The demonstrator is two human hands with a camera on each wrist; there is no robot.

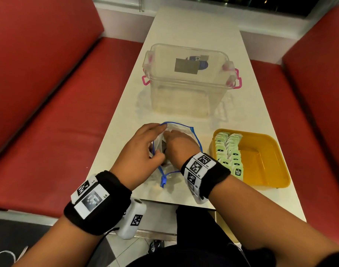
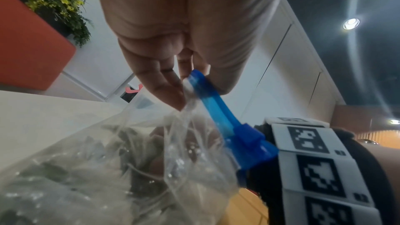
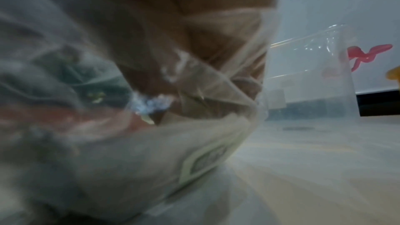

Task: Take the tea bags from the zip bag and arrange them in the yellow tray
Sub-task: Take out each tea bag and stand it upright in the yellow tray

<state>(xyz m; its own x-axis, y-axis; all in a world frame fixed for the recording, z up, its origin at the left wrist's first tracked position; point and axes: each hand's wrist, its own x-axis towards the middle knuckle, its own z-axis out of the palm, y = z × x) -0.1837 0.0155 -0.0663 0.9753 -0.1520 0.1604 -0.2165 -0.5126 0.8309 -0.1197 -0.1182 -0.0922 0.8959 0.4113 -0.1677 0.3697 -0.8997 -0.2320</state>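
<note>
The left hand (image 1: 139, 151) sits low centre in the head view, just above its black wristband, and pinches the near edge of the zip bag (image 1: 176, 132) at the blue zip track (image 2: 216, 107); the left wrist view shows thumb and fingers closed on that track, with the blue slider (image 2: 249, 139) lower down the strip. The right hand (image 1: 180, 145) is pushed through the bag's open mouth, fingers buried in the clear plastic. The right wrist view is blurred and shows the hand only through crumpled film, so I cannot tell whether it grips anything. Dark and pale shapes show through the bag in the left wrist view, too blurred to name.

The bag lies on the white table (image 1: 193, 31), in the middle of the frame. To its right, close by, stands the yellow tray (image 1: 268, 157), with green tea bags (image 1: 227, 151) standing on edge in two rows along its left side. Above, at upper centre, is a clear plastic box (image 1: 188, 78) with pink latches. Red bench seats (image 1: 49, 112) fill both sides of the frame
</note>
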